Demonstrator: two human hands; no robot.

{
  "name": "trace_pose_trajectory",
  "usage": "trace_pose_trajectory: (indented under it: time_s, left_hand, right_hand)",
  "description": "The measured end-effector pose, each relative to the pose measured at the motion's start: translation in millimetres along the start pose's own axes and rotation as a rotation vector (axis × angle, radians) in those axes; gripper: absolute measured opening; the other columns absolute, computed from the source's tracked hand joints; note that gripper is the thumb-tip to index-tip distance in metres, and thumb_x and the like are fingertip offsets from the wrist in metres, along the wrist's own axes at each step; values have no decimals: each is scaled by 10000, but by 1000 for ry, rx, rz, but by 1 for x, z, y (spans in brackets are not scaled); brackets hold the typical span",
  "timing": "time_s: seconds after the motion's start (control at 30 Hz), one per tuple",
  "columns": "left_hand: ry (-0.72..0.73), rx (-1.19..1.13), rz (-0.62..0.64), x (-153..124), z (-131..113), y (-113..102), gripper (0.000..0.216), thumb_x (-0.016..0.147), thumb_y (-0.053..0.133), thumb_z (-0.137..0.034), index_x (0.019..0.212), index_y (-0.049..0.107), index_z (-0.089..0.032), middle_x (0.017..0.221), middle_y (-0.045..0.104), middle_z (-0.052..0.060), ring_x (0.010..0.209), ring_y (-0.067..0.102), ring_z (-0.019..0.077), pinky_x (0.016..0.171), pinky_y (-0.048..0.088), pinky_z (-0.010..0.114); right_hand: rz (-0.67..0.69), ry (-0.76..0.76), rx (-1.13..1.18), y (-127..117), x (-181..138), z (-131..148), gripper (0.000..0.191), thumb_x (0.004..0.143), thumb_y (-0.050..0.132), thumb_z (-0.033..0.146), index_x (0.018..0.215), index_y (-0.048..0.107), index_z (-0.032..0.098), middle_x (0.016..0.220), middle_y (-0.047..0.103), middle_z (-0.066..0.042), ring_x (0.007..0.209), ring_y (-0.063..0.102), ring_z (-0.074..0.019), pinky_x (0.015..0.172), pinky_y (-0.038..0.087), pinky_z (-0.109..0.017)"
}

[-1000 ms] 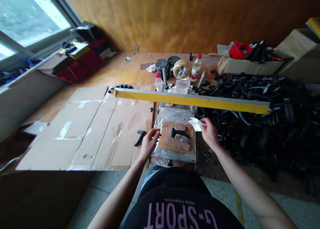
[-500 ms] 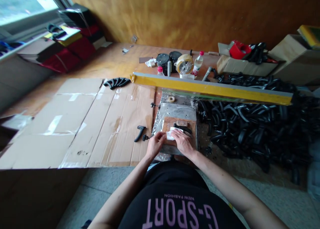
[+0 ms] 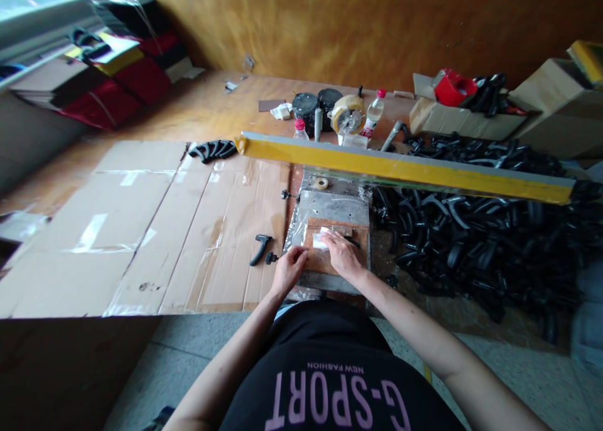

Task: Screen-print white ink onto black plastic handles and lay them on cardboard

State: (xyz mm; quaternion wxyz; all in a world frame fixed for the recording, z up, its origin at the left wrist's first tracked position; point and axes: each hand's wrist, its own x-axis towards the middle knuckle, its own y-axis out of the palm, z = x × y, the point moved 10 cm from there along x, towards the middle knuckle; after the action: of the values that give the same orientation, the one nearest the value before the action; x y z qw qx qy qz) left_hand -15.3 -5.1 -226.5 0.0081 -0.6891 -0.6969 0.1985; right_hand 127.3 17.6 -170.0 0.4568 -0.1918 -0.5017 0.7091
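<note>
My right hand (image 3: 343,253) presses a white cloth or paper (image 3: 320,239) down over a black plastic handle (image 3: 353,241), most of which is hidden beneath the hand. The handle lies on a brown wooden board (image 3: 325,263), which rests on a grey metal plate (image 3: 330,206). At the board's left edge is my left hand (image 3: 291,267), its thumb and fingers closed together; whatever is between them is too small to make out. Just left of it are a black knob (image 3: 271,257) and a loose curved black handle (image 3: 260,249) on the cardboard (image 3: 188,230).
A long yellow-and-grey bar (image 3: 400,166) crosses behind the plate. Black handles are heaped (image 3: 466,242) to the right, and several more lie in a row (image 3: 213,150) at the back left. A tape roll (image 3: 321,183), bottle (image 3: 374,114) and black tubs (image 3: 305,109) stand farther back.
The right hand and white cloth have shifted slightly, covering more of the handle. My left hand stays beside the board, fingers closed. The whole view has tilted a little.
</note>
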Motion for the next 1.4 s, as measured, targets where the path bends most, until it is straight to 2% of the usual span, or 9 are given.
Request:
trace_pose_trajectory:
  time_s: [0.2, 0.47, 0.6, 0.7, 0.87, 1.0, 1.13, 1.27, 1.4]
  left_hand:
    - [20, 49, -26, 2, 1, -3, 316, 866, 538, -454, 949, 683, -186, 778, 668, 9, 704, 593, 139, 635, 454, 220]
    - [-66, -91, -3, 5, 8, 2, 329, 828, 571, -465, 959, 665, -179, 711, 636, -6, 611, 565, 129, 567, 449, 221]
    - [-54, -91, -30, 5, 10, 0, 338, 819, 575, -472, 946, 669, -173, 706, 653, 0, 609, 568, 128, 581, 443, 223]
    - [-53, -56, -63, 3, 8, -2, 338, 843, 552, -465, 978, 668, -178, 728, 669, 8, 649, 601, 143, 605, 453, 232]
    - [92, 262, -153, -2, -18, -3, 276, 909, 499, -402, 999, 676, -210, 836, 706, 25, 722, 628, 152, 699, 470, 255]
    - [269, 484, -224, -3, -34, 8, 250, 935, 480, -359, 999, 669, -209, 920, 706, 49, 831, 635, 173, 804, 483, 290]
    - [342, 603, -245, 1, -34, 18, 247, 950, 460, -355, 1004, 662, -224, 933, 695, 53, 921, 636, 197, 862, 488, 318]
    - [353, 665, -284, 3, -29, 18, 242, 924, 456, -342, 940, 678, -245, 910, 699, 65, 885, 655, 210, 829, 513, 327]
    - [242, 748, -379, 4, 0, 5, 179, 783, 536, -322, 630, 621, -284, 640, 659, 60, 669, 646, 234, 642, 523, 328]
  right_hand:
    - [65, -80, 61, -2, -13, 18, 390, 915, 390, 57, 1170, 669, 153, 1273, 655, -107, 1250, 561, -200, 1102, 408, -353]
    - [40, -27, 84, -2, 9, 3, 398, 903, 395, 58, 1172, 671, 155, 1294, 637, -122, 1288, 522, -213, 1126, 379, -392]
    - [142, -68, 182, 7, -14, 18, 348, 896, 424, 69, 1066, 712, 167, 1199, 689, -115, 1190, 599, -219, 1083, 416, -391]
    - [183, 48, 389, -3, -32, 11, 344, 872, 459, 80, 1043, 723, 218, 1086, 733, -59, 1046, 667, -200, 973, 487, -344]
    - [41, 454, 830, -39, -49, -65, 254, 827, 562, 247, 1025, 713, 197, 915, 743, -29, 829, 682, -203, 738, 522, -304]
    - [-341, 784, 1109, -74, -70, -165, 414, 705, 698, 434, 1028, 674, 177, 902, 728, -54, 797, 671, -225, 671, 523, -316]
    - [-731, 930, 1059, -120, -78, -258, 364, 672, 690, 414, 967, 649, 205, 882, 716, -60, 808, 670, -238, 672, 542, -343]
    - [-734, 887, 1012, -143, -15, -320, 340, 701, 605, 349, 1005, 611, 196, 899, 707, -83, 783, 670, -231, 660, 547, -338]
    - [-613, 827, 944, -141, 83, -346, 351, 756, 532, 353, 1058, 560, 177, 912, 690, -75, 768, 658, -203, 646, 539, -316]
